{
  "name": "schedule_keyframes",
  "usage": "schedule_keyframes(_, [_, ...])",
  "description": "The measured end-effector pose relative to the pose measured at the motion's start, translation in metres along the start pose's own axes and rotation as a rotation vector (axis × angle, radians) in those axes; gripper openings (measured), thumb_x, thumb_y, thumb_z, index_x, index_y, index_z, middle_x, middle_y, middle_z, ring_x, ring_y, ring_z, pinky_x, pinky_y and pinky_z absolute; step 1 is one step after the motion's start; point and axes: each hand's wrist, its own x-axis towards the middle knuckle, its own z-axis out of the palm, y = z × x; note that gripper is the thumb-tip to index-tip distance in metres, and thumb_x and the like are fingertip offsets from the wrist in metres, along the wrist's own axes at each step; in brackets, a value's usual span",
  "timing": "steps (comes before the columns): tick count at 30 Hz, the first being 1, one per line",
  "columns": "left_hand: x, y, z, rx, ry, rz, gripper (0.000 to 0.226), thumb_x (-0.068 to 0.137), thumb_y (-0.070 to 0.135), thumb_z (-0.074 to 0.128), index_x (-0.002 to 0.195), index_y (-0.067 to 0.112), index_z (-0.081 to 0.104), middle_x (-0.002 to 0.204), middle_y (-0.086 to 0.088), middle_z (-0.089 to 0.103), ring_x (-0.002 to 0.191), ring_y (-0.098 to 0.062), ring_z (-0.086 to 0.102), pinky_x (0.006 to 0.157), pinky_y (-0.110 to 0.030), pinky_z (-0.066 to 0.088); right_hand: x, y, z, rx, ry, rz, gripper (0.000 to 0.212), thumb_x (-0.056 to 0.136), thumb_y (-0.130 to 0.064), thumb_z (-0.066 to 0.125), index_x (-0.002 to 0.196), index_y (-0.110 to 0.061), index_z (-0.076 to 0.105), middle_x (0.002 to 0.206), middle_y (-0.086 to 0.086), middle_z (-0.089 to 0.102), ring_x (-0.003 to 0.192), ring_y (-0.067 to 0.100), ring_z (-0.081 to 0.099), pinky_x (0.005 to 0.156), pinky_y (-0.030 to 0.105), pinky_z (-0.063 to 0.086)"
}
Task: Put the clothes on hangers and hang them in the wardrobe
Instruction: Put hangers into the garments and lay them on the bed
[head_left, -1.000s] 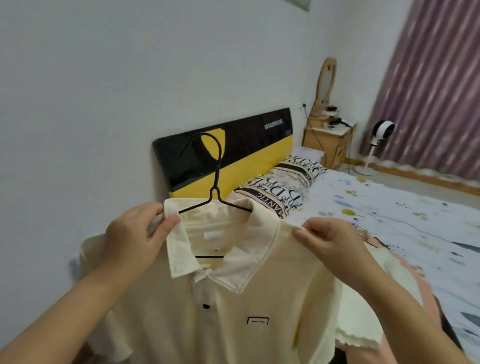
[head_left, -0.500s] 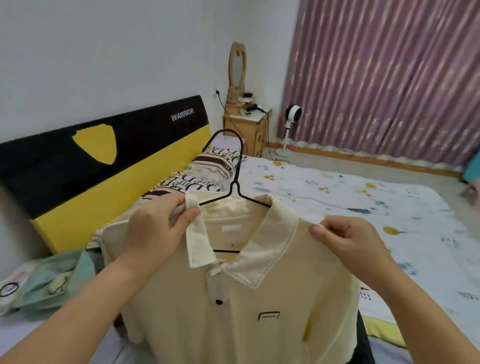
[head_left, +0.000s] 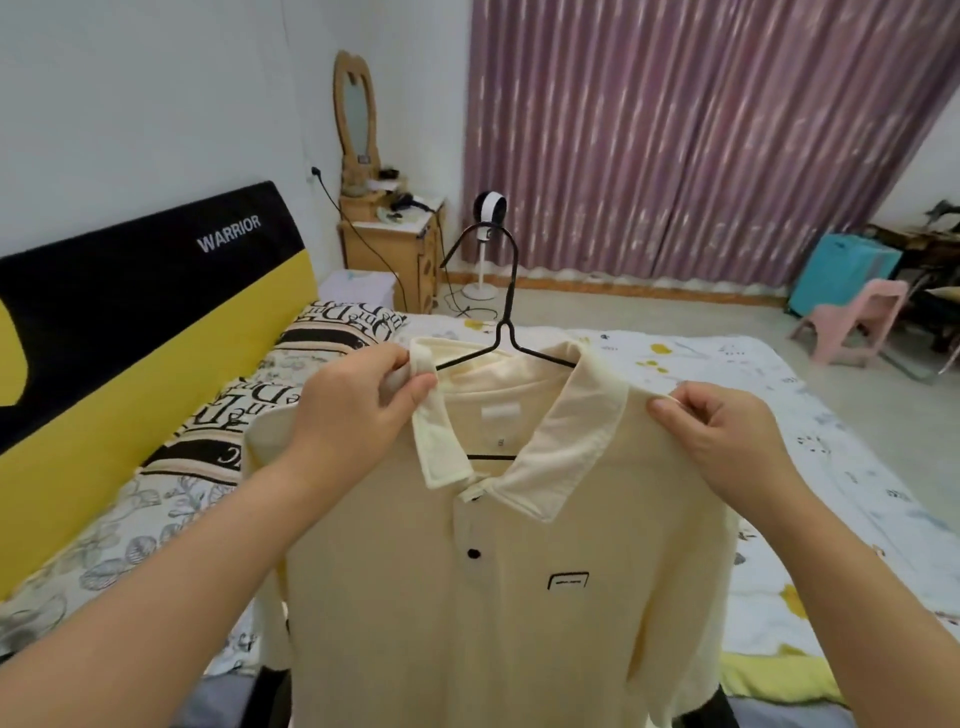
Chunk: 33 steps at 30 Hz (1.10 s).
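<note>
Cream cotton polo shirt (head_left: 493, 597), soft and light on its thin black wire hanger (head_left: 506, 312), hangs pinched at both shoulders by left hand (head_left: 353, 415) and right hand (head_left: 727, 431), probably best carried by the hook.

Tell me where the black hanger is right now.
Centre of the head view: the black hanger sits inside the cream polo shirt, its hook above the collar, between the left hand and right hand.
</note>
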Motion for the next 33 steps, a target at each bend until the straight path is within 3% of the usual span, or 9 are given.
schedule_keyframes(5, [0.029,-0.037,0.053,0.003,-0.114,-0.041,0.022,0.089,0.024,0.057,0.106,0.01,0.062,0.075,0.006,0.053,0.066,-0.009,0.041,0.057,-0.013,0.026,0.044,0.039,0.039,-0.025,0.016,0.085,0.036,0.089,-0.016,0.06,0.057,-0.005,0.047,0.051,-0.001,0.036,0.05,0.008,0.037,0.048,0.019,0.025])
schedule_keyframes(7, [0.035,-0.053,0.077,0.015,-0.19,-0.099,0.041,0.091,0.025,0.054,0.131,0.013,0.048,0.115,-0.006,0.058,0.098,-0.018,0.049,0.078,-0.02,0.037,0.064,0.058,0.056,-0.036,0.005,0.12,0.039,0.09,-0.016,0.059,0.054,-0.009,0.043,0.052,0.0,0.038,0.049,0.011,0.034,0.053,0.028,0.026])
schedule_keyframes(10, [0.037,-0.082,0.121,0.103,-0.347,-0.207,0.065,0.094,0.032,0.046,0.148,0.018,0.013,0.156,-0.002,0.014,0.142,-0.018,0.014,0.113,-0.031,0.016,0.098,0.092,0.084,-0.041,-0.026,0.181,0.04,0.09,-0.017,0.058,0.054,-0.011,0.04,0.052,0.0,0.037,0.053,0.017,0.035,0.053,0.031,0.026])
schedule_keyframes(14, [0.031,-0.125,0.192,0.205,-0.501,-0.315,0.073,0.097,0.033,0.041,0.148,0.023,-0.011,0.155,0.001,-0.019,0.145,-0.018,-0.011,0.115,-0.03,0.004,0.146,0.151,0.132,-0.061,-0.115,0.275,0.038,0.09,-0.02,0.058,0.057,-0.01,0.043,0.051,-0.001,0.036,0.053,0.018,0.035,0.054,0.033,0.025])
schedule_keyframes(17, [0.023,-0.159,0.25,0.243,-0.627,-0.334,0.074,0.096,0.028,0.043,0.148,0.018,-0.009,0.155,-0.005,-0.018,0.144,-0.02,-0.014,0.112,-0.025,-0.007,0.177,0.202,0.173,-0.088,-0.195,0.353,0.041,0.09,-0.021,0.057,0.054,-0.013,0.04,0.052,-0.001,0.037,0.054,0.018,0.037,0.054,0.033,0.025])
schedule_keyframes(21, [-0.001,-0.194,0.321,0.264,-0.844,-0.416,0.074,0.094,0.028,0.044,0.149,0.016,-0.003,0.155,-0.004,-0.015,0.146,-0.024,-0.001,0.117,-0.033,0.011,0.206,0.274,0.234,-0.154,-0.268,0.438,0.045,0.09,-0.022,0.056,0.054,-0.015,0.031,0.053,0.0,0.034,0.053,0.017,0.033,0.052,0.033,0.022])
schedule_keyframes(24, [-0.02,-0.209,0.366,0.313,-0.86,-0.425,0.065,0.093,0.03,0.045,0.148,0.007,0.017,0.15,-0.01,-0.011,0.143,-0.031,0.018,0.113,-0.039,0.024,0.218,0.326,0.28,-0.224,-0.329,0.489,0.047,0.09,-0.023,0.055,0.053,-0.017,0.027,0.052,-0.001,0.032,0.052,0.015,0.031,0.05,0.033,0.019])
schedule_keyframes(28, [-0.048,-0.24,0.416,0.334,-1.202,-0.559,0.066,0.1,0.034,0.03,0.148,0.017,-0.011,0.154,-0.007,-0.023,0.144,-0.025,-0.014,0.117,-0.037,0.0,0.221,0.383,0.338,-0.29,-0.444,0.537,0.044,0.09,-0.024,0.053,0.055,-0.017,0.027,0.053,-0.001,0.032,0.055,0.018,0.034,0.052,0.032,0.022])
schedule_keyframes(33, [-0.072,-0.27,0.467,0.404,-1.302,-0.561,0.069,0.099,0.042,0.027,0.147,0.017,-0.015,0.151,-0.004,-0.029,0.142,-0.028,-0.019,0.117,-0.043,-0.002,0.203,0.434,0.389,-0.399,-0.561,0.55,0.027,0.095,-0.021,0.046,0.069,-0.014,0.047,0.07,0.003,0.053,0.076,0.024,0.052,0.07,0.037,0.039])
